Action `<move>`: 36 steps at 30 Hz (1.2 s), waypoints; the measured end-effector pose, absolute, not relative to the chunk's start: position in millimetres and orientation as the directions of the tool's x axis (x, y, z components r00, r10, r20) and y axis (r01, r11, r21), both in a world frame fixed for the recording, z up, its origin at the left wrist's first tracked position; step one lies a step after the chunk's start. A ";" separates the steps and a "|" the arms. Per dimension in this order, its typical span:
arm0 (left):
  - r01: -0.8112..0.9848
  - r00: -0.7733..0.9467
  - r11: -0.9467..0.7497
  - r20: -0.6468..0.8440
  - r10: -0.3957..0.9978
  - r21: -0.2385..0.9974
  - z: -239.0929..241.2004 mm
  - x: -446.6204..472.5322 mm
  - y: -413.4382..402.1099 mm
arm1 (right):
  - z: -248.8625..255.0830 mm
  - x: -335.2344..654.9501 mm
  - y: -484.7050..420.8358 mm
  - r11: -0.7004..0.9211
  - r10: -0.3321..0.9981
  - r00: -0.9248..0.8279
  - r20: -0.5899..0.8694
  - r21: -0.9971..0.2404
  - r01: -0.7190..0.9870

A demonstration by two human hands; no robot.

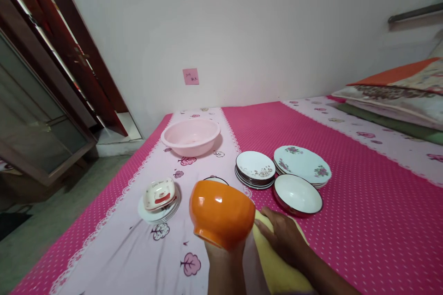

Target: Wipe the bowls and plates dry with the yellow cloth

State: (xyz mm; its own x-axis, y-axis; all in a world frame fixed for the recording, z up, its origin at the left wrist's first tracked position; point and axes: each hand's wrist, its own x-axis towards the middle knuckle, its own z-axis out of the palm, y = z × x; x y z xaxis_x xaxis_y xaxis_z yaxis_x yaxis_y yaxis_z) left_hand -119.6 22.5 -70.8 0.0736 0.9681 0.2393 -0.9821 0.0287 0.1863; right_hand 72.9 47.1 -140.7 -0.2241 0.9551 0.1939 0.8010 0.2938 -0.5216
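An orange bowl (pixel 221 212), tilted with its foot ring toward me, is held up over the bed. My left hand (pixel 226 250) grips it from below, its fingers hidden by the bowl. To the right, my right hand (pixel 282 233) is closed on a yellow cloth (pixel 273 262), whose edge meets the bowl's side. Behind the orange bowl shows part of a dark-rimmed white dish (pixel 217 179). Just beyond my right hand sits a white bowl with a dark rim (pixel 298 195).
Small plates (pixel 255 166) and large flowered plates (pixel 302 163) stand stacked at centre right. A pink basin (pixel 191 137) is near the wall. At left, a square bowl (pixel 159 193) rests on stacked plates (pixel 147 214). Folded bedding (pixel 398 97) lies far right.
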 end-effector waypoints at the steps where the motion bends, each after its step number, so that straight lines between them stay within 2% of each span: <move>1: -0.978 0.086 0.033 0.260 0.962 0.204 -74.9 -117.9 23.2 | -140.7 74.3 47.5 0.292 0.955 -0.218 0.200 -0.527 0.798; 4: -0.973 0.117 0.064 0.236 0.965 0.221 -79.4 -116.5 22.1 | -141.0 76.0 48.1 0.300 0.953 -0.218 0.212 -0.544 0.784; 11: -0.989 -0.002 0.018 -0.135 0.991 0.149 -68.1 -122.8 17.7 | -145.6 75.2 48.2 0.284 0.957 -0.192 0.217 -0.575 0.767; 17: -0.985 0.020 0.063 -0.260 0.965 0.158 -59.6 -127.6 22.7 | -142.9 73.6 46.7 0.284 0.957 -0.192 0.216 -0.577 0.766; 21: -0.984 -0.001 0.071 -0.407 0.914 0.162 -37.2 -123.8 23.5 | -141.0 72.3 46.2 0.294 0.954 -0.204 0.218 -0.573 0.765; 26: -0.985 -0.068 0.014 -0.459 0.886 0.171 -15.9 -113.8 23.4 | -141.0 73.3 46.8 0.293 0.956 -0.215 0.202 -0.571 0.767; 36: -0.984 -0.021 0.070 -0.493 0.870 0.165 -18.4 -103.8 27.9 | -130.6 68.1 46.2 0.287 0.958 -0.228 0.174 -0.541 0.791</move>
